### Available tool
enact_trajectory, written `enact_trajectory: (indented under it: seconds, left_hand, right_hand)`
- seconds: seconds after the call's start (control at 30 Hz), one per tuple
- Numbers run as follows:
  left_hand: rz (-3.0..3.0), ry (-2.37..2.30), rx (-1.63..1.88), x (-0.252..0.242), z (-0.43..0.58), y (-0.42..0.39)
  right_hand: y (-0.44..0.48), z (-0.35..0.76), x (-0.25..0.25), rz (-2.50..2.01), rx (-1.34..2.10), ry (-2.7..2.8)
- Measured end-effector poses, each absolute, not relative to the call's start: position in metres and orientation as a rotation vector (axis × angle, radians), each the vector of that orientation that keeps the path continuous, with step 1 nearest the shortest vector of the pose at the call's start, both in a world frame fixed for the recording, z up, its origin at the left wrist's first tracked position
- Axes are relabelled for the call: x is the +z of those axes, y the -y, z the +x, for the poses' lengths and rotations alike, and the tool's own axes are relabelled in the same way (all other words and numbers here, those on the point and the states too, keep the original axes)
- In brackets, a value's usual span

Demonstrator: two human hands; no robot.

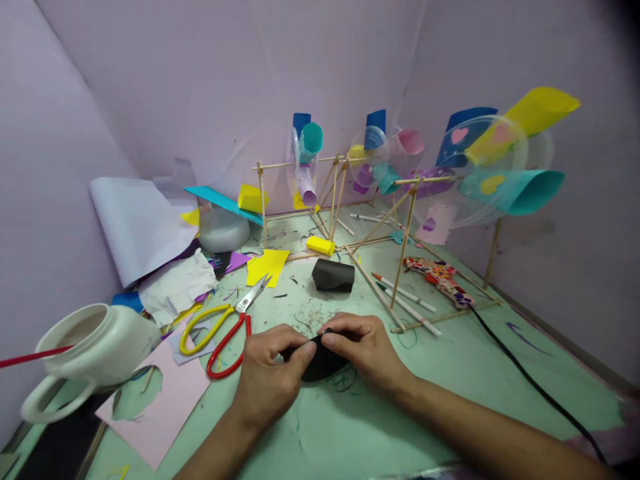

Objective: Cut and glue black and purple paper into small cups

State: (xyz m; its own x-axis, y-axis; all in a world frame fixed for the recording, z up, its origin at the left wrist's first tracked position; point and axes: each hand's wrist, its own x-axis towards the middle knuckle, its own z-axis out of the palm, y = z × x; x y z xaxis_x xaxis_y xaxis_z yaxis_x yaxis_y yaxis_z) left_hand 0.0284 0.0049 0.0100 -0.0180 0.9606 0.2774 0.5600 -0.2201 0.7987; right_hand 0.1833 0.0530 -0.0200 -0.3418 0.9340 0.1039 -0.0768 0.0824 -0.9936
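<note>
A piece of black paper [323, 363] is pinched along its upper edge between my two hands, just above the green tabletop. My left hand [275, 377] closes thumb and fingers on its left side. On its right side, my right hand [367, 347] grips with thumb and fingertips, close to the left thumb. Part of the paper is hidden behind the fingers. Beyond the hands lies a rolled black paper tube [333, 275], with a small yellow paper roll [320, 245] behind it. Scissors [243, 303] with yellow and red handles rest left of my left hand, blades apart.
Stick frames [410, 233] carrying plastic discs with coloured paper tubes stand at the back and right. A patterned glue gun [440, 280] with a black cord lies right. At left are a white mug-like pot [115, 343], pink paper [165, 407] with a cut-out hole, and paper scraps.
</note>
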Motion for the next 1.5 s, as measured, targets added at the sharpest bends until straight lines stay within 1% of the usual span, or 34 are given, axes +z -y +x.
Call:
enact_trajectory:
  seconds: [0.13,0.37,0.5,0.57,0.6,0.67,0.7,0.8,0.87,1.07,1.17,1.37,1.5]
  left_hand:
    - [1.782,-1.578,0.932,0.017,0.017,-0.006]
    - [1.881,-1.748,0.901,0.018,0.015,-0.007]
    - [1.989,-1.705,0.792,0.020,0.005,-0.009]
    - [2.010,-1.847,0.720,0.021,-0.009,-0.012]
    - [2.005,-1.994,0.654,0.020,-0.017,-0.014]
    - [1.975,-2.310,0.358,0.016,-0.032,-0.017]
    - [1.994,-2.395,0.177,0.013,-0.039,-0.018]
    - [2.017,-2.431,-0.202,0.005,-0.048,-0.019]
    - [2.017,-2.413,-0.277,0.004,-0.048,-0.018]
    - [1.939,-2.498,-0.276,0.006,-0.042,-0.023]
    - [1.902,-2.507,-0.189,0.004,-0.049,-0.028]
    - [1.624,-2.589,0.258,0.019,-0.064,-0.030]
    - [1.607,-2.449,0.659,0.031,-0.051,-0.020]
  right_hand:
    - [-0.055,0.184,-0.022,-0.958,1.432,1.409]
    - [-0.052,0.181,-0.023,-0.989,1.494,1.306]
    - [-0.054,0.182,-0.021,-0.994,1.489,1.287]
    - [-0.055,0.183,-0.021,-1.027,1.498,1.251]
    - [-0.056,0.184,-0.021,-1.042,1.507,1.232]
    - [-0.057,0.185,-0.022,-1.057,1.528,1.214]
    - [-0.058,0.185,-0.022,-1.059,1.535,1.214]
    - [-0.058,0.185,-0.024,-1.073,1.547,1.220]
    - [-0.058,0.184,-0.025,-1.077,1.550,1.215]
    - [-0.059,0.184,-0.026,-1.104,1.570,1.176]
    - [-0.061,0.184,-0.026,-1.118,1.578,1.143]
    - [-0.063,0.186,-0.022,-1.108,1.583,1.118]
    - [-0.065,0.186,-0.020,-1.120,1.593,1.081]
